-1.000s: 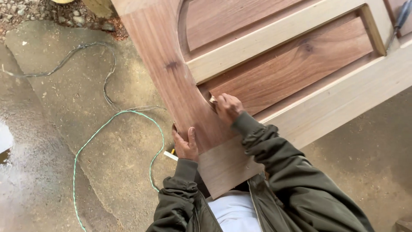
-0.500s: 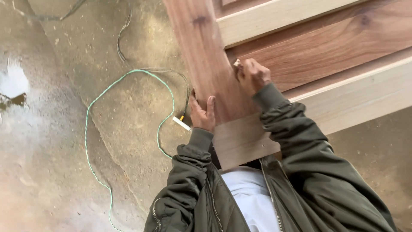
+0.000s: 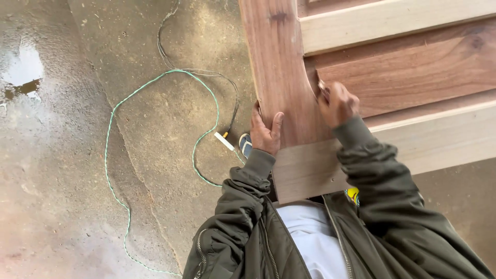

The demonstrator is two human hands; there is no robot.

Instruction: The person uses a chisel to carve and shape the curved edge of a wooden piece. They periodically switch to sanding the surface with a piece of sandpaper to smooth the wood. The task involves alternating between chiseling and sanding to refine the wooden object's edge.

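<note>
Wooden door (image 3: 281,77) lies flat, filling frame from 12 to 3 o'clock. Left hand (image 3: 265,132) grips its outer edge, fingers wrapped under, thumb on top. Right hand (image 3: 337,103), fingers curled together, presses a small pale piece (image 3: 321,85) at the panel's edge; green cord (image 3: 155,85) at 9 o'clock.

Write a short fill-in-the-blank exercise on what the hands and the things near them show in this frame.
1. The left hand grips the ____ edge of the wooden door.
2. The right hand presses at the corner of a recessed ____.
3. The green cord lies looped on the ____ floor.

Missing words: outer; panel; concrete
</note>
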